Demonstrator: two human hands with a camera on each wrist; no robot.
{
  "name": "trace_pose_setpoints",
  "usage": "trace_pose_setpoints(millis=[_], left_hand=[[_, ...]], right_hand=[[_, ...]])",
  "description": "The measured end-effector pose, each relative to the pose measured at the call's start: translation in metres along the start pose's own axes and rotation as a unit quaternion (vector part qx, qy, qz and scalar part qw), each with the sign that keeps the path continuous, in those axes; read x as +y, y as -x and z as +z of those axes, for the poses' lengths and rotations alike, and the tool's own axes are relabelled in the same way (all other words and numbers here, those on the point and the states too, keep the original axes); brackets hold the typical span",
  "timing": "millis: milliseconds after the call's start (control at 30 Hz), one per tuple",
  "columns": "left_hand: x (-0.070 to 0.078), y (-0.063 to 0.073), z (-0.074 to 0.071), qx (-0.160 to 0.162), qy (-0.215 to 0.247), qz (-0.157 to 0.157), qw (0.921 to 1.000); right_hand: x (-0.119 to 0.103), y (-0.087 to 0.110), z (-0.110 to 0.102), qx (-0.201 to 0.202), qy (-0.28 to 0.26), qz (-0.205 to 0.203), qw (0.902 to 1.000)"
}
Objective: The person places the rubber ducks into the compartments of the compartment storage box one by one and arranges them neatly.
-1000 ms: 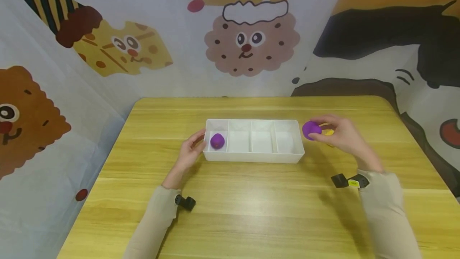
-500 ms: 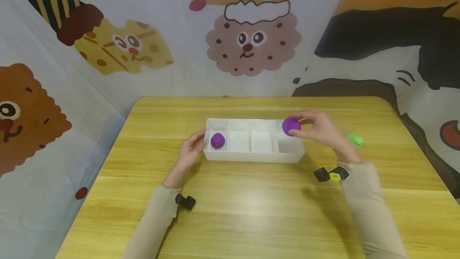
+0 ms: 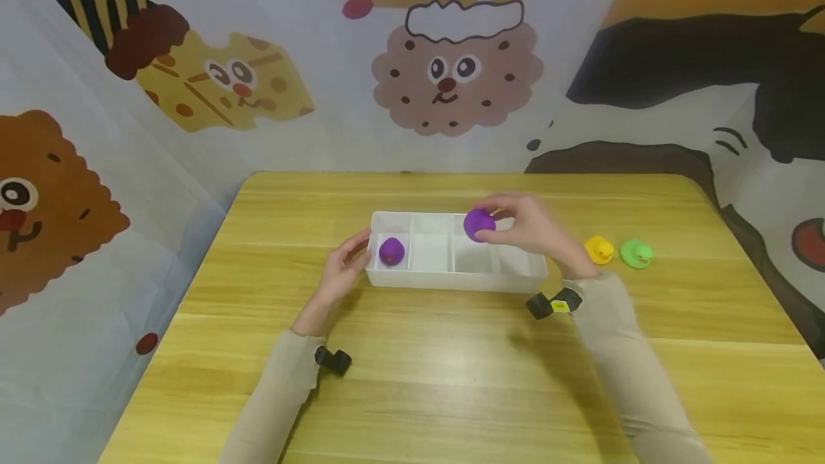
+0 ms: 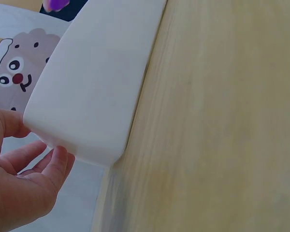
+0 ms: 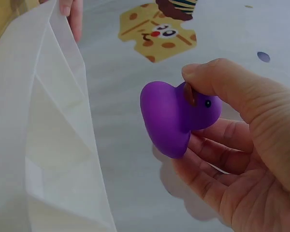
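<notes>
A purple rubber duck (image 5: 165,116) is pinched between the thumb and fingers of my right hand (image 3: 525,224). It hangs above the third compartment from the left of a white divided tray (image 3: 451,281). Another purple toy (image 3: 391,252), likely a matching duck, sits in the leftmost compartment. My left hand (image 3: 341,271) holds the tray's left end, its curled fingers (image 4: 59,164) against the end wall in the left wrist view. The other three compartments show nothing inside, though my right hand covers part of the right end.
On the wooden table (image 3: 412,378), a yellow rubber duck (image 3: 599,250) and a green rubber duck (image 3: 637,254) stand side by side right of the tray. Behind the table hangs a cloth (image 3: 335,149) printed with cartoon figures.
My right hand has carried the purple duck leftward from beside the tray's right end to over the tray. The yellow and green ducks have come into view. My left hand stays put.
</notes>
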State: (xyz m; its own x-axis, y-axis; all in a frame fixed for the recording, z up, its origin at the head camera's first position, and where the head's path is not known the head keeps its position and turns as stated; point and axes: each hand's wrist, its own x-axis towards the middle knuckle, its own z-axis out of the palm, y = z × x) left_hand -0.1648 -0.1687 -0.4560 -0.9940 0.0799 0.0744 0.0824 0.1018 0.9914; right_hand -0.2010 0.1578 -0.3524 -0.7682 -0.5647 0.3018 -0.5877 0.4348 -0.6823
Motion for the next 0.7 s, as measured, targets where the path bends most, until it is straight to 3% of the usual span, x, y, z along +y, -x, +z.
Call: trace_pose_setpoints(millis=[533, 700], left_hand=[[0.001, -0.001, 0.0, -0.001, -0.008, -0.008, 0.9999], [0.003, 0.0, 0.0, -0.002, -0.003, -0.013, 0.9999]], right_hand=[[0.007, -0.031, 0.042, -0.041, -0.05, 0.007, 0.9979], [0.012, -0.038, 0.054, -0.056, -0.058, -0.01, 0.9967]])
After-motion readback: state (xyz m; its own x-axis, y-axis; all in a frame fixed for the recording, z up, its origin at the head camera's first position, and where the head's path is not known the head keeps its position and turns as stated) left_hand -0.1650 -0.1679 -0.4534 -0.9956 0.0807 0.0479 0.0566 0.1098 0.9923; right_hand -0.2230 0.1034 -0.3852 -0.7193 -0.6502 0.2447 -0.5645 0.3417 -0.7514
